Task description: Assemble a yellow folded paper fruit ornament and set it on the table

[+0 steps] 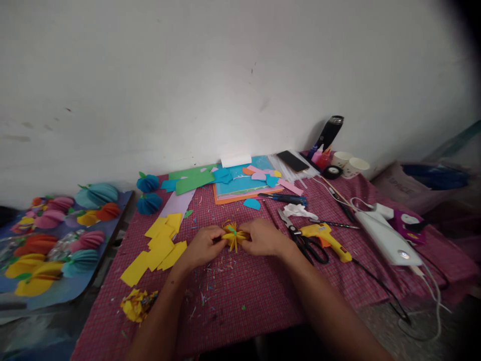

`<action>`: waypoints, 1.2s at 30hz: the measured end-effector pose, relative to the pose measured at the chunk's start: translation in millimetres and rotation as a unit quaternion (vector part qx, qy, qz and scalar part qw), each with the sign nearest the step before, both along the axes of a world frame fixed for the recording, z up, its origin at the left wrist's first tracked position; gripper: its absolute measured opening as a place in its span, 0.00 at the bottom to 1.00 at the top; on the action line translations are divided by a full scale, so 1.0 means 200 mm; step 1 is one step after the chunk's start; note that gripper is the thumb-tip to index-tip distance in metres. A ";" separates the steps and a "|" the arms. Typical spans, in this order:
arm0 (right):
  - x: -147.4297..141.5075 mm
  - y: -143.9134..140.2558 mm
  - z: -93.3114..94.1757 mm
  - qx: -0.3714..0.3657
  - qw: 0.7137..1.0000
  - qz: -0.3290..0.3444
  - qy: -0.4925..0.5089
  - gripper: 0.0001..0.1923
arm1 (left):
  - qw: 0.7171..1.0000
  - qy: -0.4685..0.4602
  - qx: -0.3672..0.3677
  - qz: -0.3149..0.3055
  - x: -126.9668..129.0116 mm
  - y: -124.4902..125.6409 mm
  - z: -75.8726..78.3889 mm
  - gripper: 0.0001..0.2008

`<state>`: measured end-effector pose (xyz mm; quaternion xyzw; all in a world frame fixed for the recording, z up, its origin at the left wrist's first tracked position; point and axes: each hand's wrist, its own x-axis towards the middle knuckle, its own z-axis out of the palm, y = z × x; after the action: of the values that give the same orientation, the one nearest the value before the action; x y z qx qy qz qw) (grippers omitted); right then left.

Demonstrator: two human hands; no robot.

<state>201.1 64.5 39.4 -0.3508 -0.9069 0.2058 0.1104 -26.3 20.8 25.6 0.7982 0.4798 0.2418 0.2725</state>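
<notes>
Between my two hands is a yellow paper pumpkin (233, 237) with fanned folds and a small green piece on its top. My left hand (206, 244) pinches its left side with thumb and fingertips. On the opposite side, my right hand (266, 237) grips the folds, its fingertips partly hidden. The pumpkin sits at or just above the red checked tablecloth (240, 296); I cannot tell if it touches. Yellow paper pieces (162, 243) lie left of my left hand. To the right of my right hand are black scissors (300, 240) and a yellow glue gun (326, 239).
Coloured paper sheets (236, 185), a utility knife (282, 198) and a phone (292, 161) lie toward the wall. A black flask (330, 131), paper cups (355, 167) and a white power unit (389, 238) with cables stand right. Finished paper pumpkins (41, 271) fill a board at left.
</notes>
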 end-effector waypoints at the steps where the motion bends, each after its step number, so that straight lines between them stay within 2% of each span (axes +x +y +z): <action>1: -0.01 0.00 -0.01 0.006 1.000 -0.007 -0.012 0.08 | 1.000 0.001 -0.002 0.000 0.00 0.00 0.00 0.09; 7: -0.05 -0.01 -0.03 0.034 0.997 -0.025 -0.063 0.12 | 1.000 -0.003 0.000 -0.004 0.01 0.00 0.01 0.08; 13: -0.07 -0.01 -0.06 0.029 0.997 -0.030 -0.062 0.12 | 1.000 0.004 -0.002 -0.007 0.00 0.00 0.00 0.09; 17: -0.02 0.00 -0.01 -0.028 1.000 -0.002 -0.015 0.14 | 1.000 -0.007 0.000 -0.017 0.00 0.00 0.00 0.10; 21: 0.07 0.05 0.04 -0.137 0.984 0.053 0.106 0.18 | 1.000 -0.002 0.008 -0.016 0.00 0.00 0.00 0.11; 22: 0.08 0.06 0.04 -0.139 0.980 0.033 0.141 0.19 | 1.000 0.000 0.009 -0.018 0.00 0.00 0.00 0.11; 24: 0.09 0.08 0.02 -0.090 0.979 -0.043 0.176 0.19 | 1.000 0.000 0.011 -0.021 0.00 0.00 0.00 0.11; 26: 0.08 0.10 -0.01 -0.050 0.977 -0.075 0.191 0.14 | 1.000 -0.004 0.011 -0.023 0.00 0.00 0.00 0.11; 28: 0.06 0.10 -0.04 -0.041 0.977 -0.050 0.202 0.12 | 1.000 -0.008 0.011 -0.025 0.00 0.00 0.00 0.10; 32: 0.04 0.09 -0.07 -0.042 0.978 0.002 0.203 0.16 | 0.999 -0.007 0.015 -0.029 0.00 0.00 0.00 0.10; 36: 0.04 0.09 -0.05 -0.040 0.982 0.012 0.185 0.15 | 1.000 -0.001 0.014 -0.026 0.01 0.00 0.00 0.10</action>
<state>208.7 81.5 29.0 -0.3001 -0.8657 0.3050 0.2598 -25.2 20.0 25.6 0.8139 0.4552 0.2421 0.2679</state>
